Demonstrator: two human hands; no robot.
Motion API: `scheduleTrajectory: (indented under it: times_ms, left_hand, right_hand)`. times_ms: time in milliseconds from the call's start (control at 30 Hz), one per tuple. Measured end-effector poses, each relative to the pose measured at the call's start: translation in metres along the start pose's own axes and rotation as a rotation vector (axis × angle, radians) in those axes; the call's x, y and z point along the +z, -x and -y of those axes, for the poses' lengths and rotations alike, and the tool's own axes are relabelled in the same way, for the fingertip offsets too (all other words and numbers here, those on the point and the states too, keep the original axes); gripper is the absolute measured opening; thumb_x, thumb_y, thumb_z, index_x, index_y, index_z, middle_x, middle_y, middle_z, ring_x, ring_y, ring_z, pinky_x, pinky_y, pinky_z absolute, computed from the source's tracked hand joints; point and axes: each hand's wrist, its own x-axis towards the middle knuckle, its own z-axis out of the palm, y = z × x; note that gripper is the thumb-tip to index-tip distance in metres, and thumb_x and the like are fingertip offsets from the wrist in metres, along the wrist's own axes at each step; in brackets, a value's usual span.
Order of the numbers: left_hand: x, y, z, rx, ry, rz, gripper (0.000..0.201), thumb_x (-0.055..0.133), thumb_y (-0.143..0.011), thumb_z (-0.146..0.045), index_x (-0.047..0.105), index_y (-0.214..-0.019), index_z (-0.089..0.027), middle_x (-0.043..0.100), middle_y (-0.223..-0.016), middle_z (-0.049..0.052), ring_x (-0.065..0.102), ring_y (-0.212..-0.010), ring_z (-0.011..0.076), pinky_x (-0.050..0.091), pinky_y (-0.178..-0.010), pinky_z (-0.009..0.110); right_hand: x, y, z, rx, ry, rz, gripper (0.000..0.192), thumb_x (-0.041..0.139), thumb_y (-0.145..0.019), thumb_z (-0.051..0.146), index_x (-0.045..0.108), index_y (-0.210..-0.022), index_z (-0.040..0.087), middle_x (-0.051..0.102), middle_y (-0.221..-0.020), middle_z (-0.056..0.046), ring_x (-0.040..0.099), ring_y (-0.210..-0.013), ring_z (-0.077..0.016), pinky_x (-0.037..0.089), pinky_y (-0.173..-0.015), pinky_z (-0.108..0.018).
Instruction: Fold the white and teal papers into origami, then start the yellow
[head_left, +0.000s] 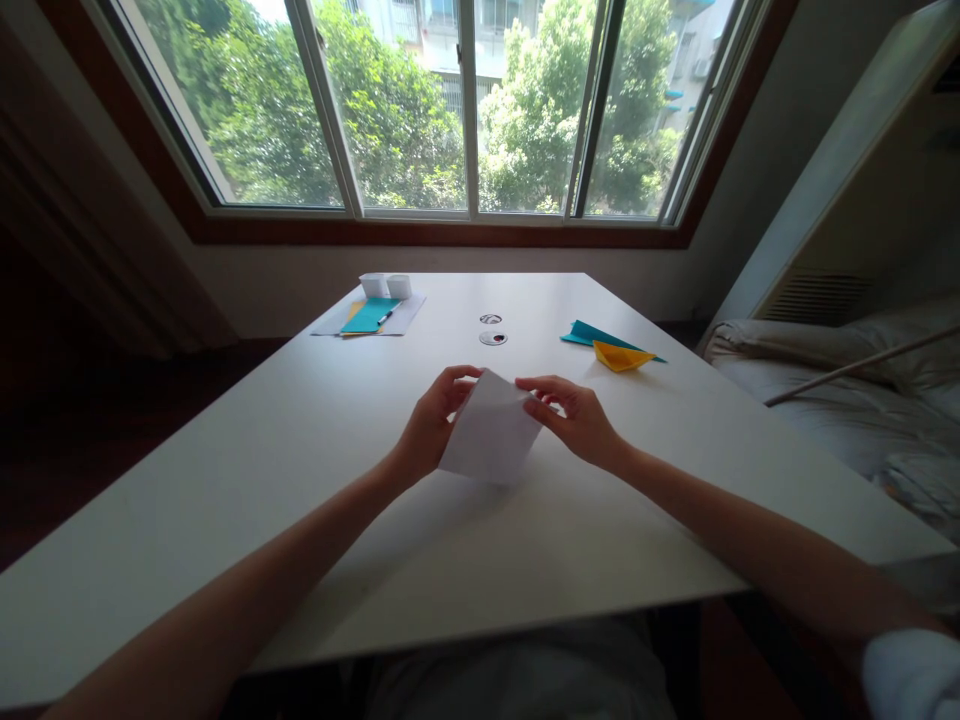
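I pinch the white paper (491, 432) above the table (315, 450): left hand (429, 428) and right hand (576, 420) both closed on its edges

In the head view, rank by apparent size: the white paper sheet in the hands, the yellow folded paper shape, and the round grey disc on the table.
1. White paper sheet, held by the left hand and right hand; it is nearest the camera, which exaggerates its size.
2. Yellow folded paper shape.
3. Round grey disc.
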Motion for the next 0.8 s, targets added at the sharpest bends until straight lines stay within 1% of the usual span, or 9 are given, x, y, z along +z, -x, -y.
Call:
scheduleTrajectory:
  times_ms: [133,300,367,467,600,733,800]
  left_hand:
    - [-0.001,0.0,0.001,0.02,-0.031,-0.053,0.039,0.075,-0.054,-0.013,0.059,-0.089,-0.02,0.065,-0.094,0.003,0.059,-0.087,0.0211,0.045,-0.073,0.028]
    - [-0.001,0.0,0.001,0.08,-0.134,-0.062,0.022,0.071,-0.063,-0.019,0.06,-0.082,-0.019,0.065,-0.086,0.002,0.059,-0.079,0.0181,0.046,-0.069,0.025]
    - [-0.001,0.0,0.001,0.092,-0.146,-0.045,0.021,0.069,-0.065,-0.02,0.059,-0.083,-0.019,0.065,-0.085,0.002,0.059,-0.077,0.0172,0.046,-0.065,0.024]
    - [0.0,0.0,0.0,0.106,-0.147,-0.029,0.023,0.068,-0.066,-0.022,0.057,-0.086,-0.018,0.064,-0.085,0.002,0.059,-0.076,0.0167,0.046,-0.062,0.023]
    - [0.001,0.001,-0.002,0.158,-0.218,-0.04,0.02,0.065,-0.07,-0.023,0.056,-0.086,-0.017,0.062,-0.081,0.001,0.057,-0.074,0.0148,0.046,-0.061,0.022]
    - [0.0,0.0,0.001,0.214,-0.308,-0.069,0.016,0.061,-0.075,-0.026,0.054,-0.085,-0.016,0.061,-0.08,0.002,0.058,-0.074,0.0145,0.047,-0.064,0.023]
    - [-0.001,0.0,0.002,0.262,-0.351,-0.073,0.019,0.059,-0.078,-0.026,0.052,-0.092,-0.018,0.062,-0.084,0.003,0.06,-0.079,0.0154,0.049,-0.068,0.025]
  right_hand:
    - [-0.001,0.0,0.002,0.007,0.015,-0.014,0.031,0.058,-0.078,0.033,0.062,-0.108,0.028,0.066,-0.099,-0.003,0.058,-0.08,-0.0166,0.047,-0.073,-0.033]
    - [-0.005,-0.001,0.005,0.039,-0.004,-0.051,0.027,0.057,-0.079,0.033,0.064,-0.105,0.027,0.066,-0.104,-0.003,0.059,-0.095,-0.0205,0.047,-0.081,-0.035]
    - [-0.006,-0.001,0.007,0.058,-0.007,-0.037,0.029,0.059,-0.078,0.034,0.064,-0.106,0.027,0.066,-0.104,-0.003,0.059,-0.095,-0.021,0.048,-0.08,-0.034]
    - [-0.005,-0.001,0.011,0.064,0.018,-0.017,0.034,0.063,-0.074,0.036,0.064,-0.106,0.025,0.067,-0.102,-0.003,0.06,-0.09,-0.0203,0.049,-0.077,-0.034]
    - [-0.002,0.001,0.015,0.019,0.068,-0.083,0.03,0.064,-0.074,0.034,0.066,-0.102,0.024,0.068,-0.095,-0.003,0.06,-0.083,-0.0174,0.05,-0.073,-0.032]
    - [-0.003,0.002,0.016,-0.063,0.088,-0.089,0.028,0.063,-0.076,0.03,0.065,-0.103,0.025,0.067,-0.09,-0.002,0.059,-0.079,-0.0158,0.05,-0.07,-0.03]
    - [-0.005,0.001,0.016,-0.111,0.112,-0.091,0.028,0.063,-0.076,0.027,0.065,-0.104,0.026,0.065,-0.087,-0.002,0.059,-0.077,-0.0152,0.051,-0.068,-0.029]
